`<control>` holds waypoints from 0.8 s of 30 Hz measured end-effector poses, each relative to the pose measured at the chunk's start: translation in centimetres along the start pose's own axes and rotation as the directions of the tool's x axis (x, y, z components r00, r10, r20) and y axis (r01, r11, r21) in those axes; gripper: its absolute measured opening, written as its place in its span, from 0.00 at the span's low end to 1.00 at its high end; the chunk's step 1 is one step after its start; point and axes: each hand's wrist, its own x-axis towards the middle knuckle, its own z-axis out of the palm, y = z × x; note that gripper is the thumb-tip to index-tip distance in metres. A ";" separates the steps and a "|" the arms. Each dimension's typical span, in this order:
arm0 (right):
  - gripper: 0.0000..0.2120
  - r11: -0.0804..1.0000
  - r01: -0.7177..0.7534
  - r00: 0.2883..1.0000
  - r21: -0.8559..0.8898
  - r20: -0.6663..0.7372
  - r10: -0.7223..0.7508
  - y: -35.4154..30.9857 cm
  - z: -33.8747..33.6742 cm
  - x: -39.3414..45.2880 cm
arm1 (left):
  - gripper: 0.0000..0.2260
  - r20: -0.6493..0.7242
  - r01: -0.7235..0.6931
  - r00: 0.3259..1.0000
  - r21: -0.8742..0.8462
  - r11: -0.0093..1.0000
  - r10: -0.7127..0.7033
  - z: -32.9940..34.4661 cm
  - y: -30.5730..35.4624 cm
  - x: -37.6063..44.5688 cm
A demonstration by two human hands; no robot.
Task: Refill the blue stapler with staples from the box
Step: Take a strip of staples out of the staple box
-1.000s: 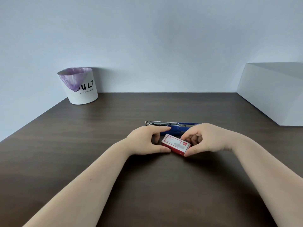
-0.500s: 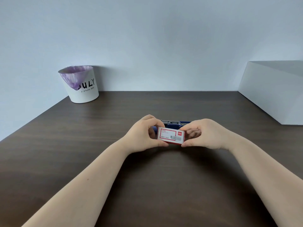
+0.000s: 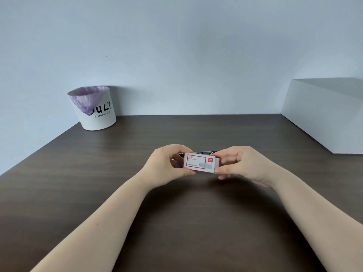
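A small red and white staple box [image 3: 200, 163] is held up over the dark wooden table [image 3: 98, 173], its printed face turned toward me. My left hand [image 3: 167, 165] pinches its left end and my right hand [image 3: 240, 163] pinches its right end. The box looks closed. The blue stapler [image 3: 203, 152] lies on the table just behind the box; only a thin strip of its metal top and blue body shows above the box, the rest is hidden by the box and my hands.
A white bin [image 3: 96, 110] with a purple liner and "JULY" lettering stands at the back left by the wall. A large white box [image 3: 326, 114] sits at the back right. The table's left edge runs diagonally at the left.
The staple box went from lying flat on the table to being lifted and tilted upright between both hands. It now covers most of the stapler.
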 end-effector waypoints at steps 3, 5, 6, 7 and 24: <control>0.12 0.997 -0.018 1.000 0.069 -0.019 0.019 0.0 0.6 0.3 | 0.17 0.008 -0.014 1.000 0.015 1.000 0.014 0.1 0.2 -0.1; 0.09 0.996 -0.020 0.999 0.082 -0.046 0.024 -0.1 0.7 0.4 | 0.17 0.003 -0.019 1.000 0.025 1.000 0.019 0.1 0.2 -0.1; 0.09 0.997 -0.020 0.998 0.079 -0.053 0.024 -0.2 0.6 0.4 | 0.17 -0.001 -0.024 1.000 0.032 0.999 0.024 0.1 0.3 -0.1; 0.08 0.997 -0.020 0.998 0.076 -0.059 0.024 -0.2 0.6 0.3 | 0.17 -0.005 -0.030 1.000 0.041 0.999 0.031 0.0 0.3 -0.1; 0.08 0.993 -0.093 0.984 -0.078 -0.161 0.079 0.6 -1.1 0.4 | 0.19 -0.029 -0.007 1.000 0.141 0.990 0.011 -1.9 -0.2 0.0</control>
